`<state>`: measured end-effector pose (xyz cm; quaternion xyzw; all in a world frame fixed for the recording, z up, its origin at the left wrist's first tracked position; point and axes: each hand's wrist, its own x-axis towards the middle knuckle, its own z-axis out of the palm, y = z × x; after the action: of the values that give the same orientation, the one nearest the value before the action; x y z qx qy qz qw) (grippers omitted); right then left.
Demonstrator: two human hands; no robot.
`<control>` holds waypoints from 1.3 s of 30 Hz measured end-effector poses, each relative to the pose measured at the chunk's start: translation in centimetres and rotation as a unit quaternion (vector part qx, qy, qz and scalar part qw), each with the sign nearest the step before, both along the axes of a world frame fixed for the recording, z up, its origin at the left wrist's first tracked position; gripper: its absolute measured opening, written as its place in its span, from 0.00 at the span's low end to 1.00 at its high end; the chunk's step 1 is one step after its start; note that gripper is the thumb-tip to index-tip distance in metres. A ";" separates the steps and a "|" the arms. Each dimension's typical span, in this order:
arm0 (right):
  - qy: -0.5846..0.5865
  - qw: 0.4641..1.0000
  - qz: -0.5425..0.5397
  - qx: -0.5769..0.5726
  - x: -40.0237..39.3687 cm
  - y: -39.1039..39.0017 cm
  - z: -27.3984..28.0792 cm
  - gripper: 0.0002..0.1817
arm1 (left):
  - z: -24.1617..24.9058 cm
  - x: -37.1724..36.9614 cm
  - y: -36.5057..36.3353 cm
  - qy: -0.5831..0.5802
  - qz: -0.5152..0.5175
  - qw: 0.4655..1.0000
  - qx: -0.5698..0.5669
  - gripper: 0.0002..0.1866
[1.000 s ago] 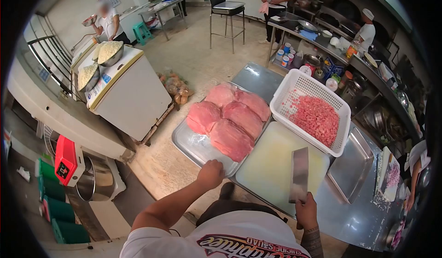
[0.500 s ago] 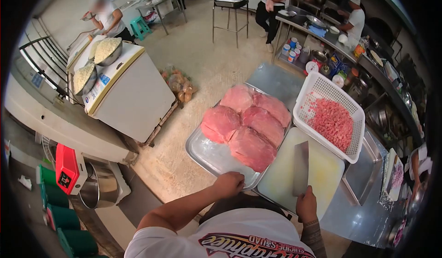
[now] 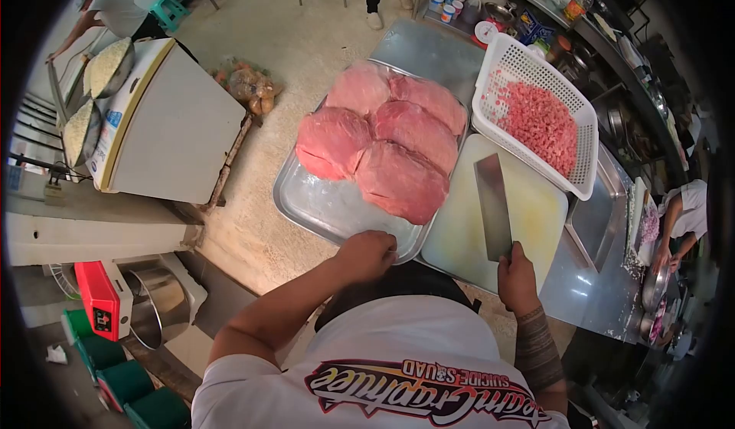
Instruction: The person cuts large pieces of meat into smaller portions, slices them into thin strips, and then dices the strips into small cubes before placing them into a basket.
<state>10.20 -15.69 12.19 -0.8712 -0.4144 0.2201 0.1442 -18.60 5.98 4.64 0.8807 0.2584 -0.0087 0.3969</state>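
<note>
In the head view, our right hand grips the knife by its handle, blade over the board, while our left hand curls at the near rim of the tray, though we cannot tell if it grips. Beyond the left hand, the big meat cuts lie in the tray, and the basket of diced meat sits beyond the right. The tray seems to overhang the table, so pressing its rim could tip it, and a greasy handle could let the knife twist.
</note>
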 end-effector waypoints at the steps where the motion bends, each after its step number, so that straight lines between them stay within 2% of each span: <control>1: -0.008 1.000 0.012 0.014 -0.1 0.5 1.0 0.17 | 0.2 -0.1 0.2 -0.011 0.001 1.000 -0.001 0.09; 5: -0.054 0.992 0.115 0.002 0.4 3.3 5.3 0.14 | 1.0 0.5 1.1 -0.084 0.000 0.996 0.016 0.08; 6: -0.082 0.984 0.157 0.030 0.8 3.8 5.5 0.13 | 1.5 0.8 1.3 -0.132 0.004 0.991 0.025 0.08; 8: -0.096 0.974 0.206 0.002 0.7 6.1 7.6 0.13 | 3.3 1.8 1.8 -0.226 0.015 0.973 0.044 0.08; 11: -0.118 0.954 0.274 -0.015 1.0 9.3 9.3 0.11 | 6.4 3.5 2.4 -0.309 0.049 0.949 0.050 0.08; 13: -0.124 0.943 0.307 -0.029 0.8 11.5 10.7 0.10 | 7.5 4.3 2.8 -0.328 0.045 0.942 0.048 0.07; 17: -0.043 0.947 0.315 -0.033 0.9 15.0 11.6 0.12 | 8.9 4.3 4.9 -0.327 0.055 0.938 0.106 0.07; 19: -0.038 0.942 0.328 -0.051 0.8 16.7 12.3 0.12 | 7.5 3.8 8.0 -0.340 0.138 0.909 0.201 0.08; 21: -0.035 0.938 0.339 -0.062 0.7 18.0 12.6 0.12 | 5.3 2.1 12.8 -0.304 0.257 0.888 0.228 0.09; 23: -0.033 0.935 0.348 -0.066 0.6 18.9 12.7 0.11 | 3.8 -0.6 17.5 -0.190 0.371 0.882 0.219 0.15; 25: -0.037 0.932 0.351 -0.082 0.5 19.7 13.0 0.11 | 2.8 -2.6 21.1 -0.165 0.427 0.871 0.181 0.17; 28: -0.038 0.933 0.346 -0.096 0.5 20.8 12.9 0.11 | 1.4 -3.3 23.6 -0.128 0.417 0.896 0.084 0.21; 32: -0.044 0.931 0.354 -0.071 1.0 21.2 12.1 0.09 | 0.8 -1.8 24.4 -0.048 0.391 0.909 0.140 0.25; 34: 0.031 0.945 0.276 -0.171 -1.0 23.1 15.6 0.09 | 1.7 -0.7 25.0 0.034 0.405 0.903 0.135 0.26; 35: 0.069 0.945 0.234 -0.219 -1.7 23.8 16.7 0.09 | 1.5 -0.4 25.2 0.035 0.420 0.898 0.131 0.27; 39: 0.215 0.940 0.162 -0.209 0.6 23.4 14.5 0.07 | 0.3 0.2 26.8 0.060 0.443 0.890 0.088 0.31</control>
<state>10.83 7.67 26.70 -0.7348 -0.4540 0.5039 0.0067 -18.40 32.80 4.90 0.7037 0.6451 0.1380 0.2638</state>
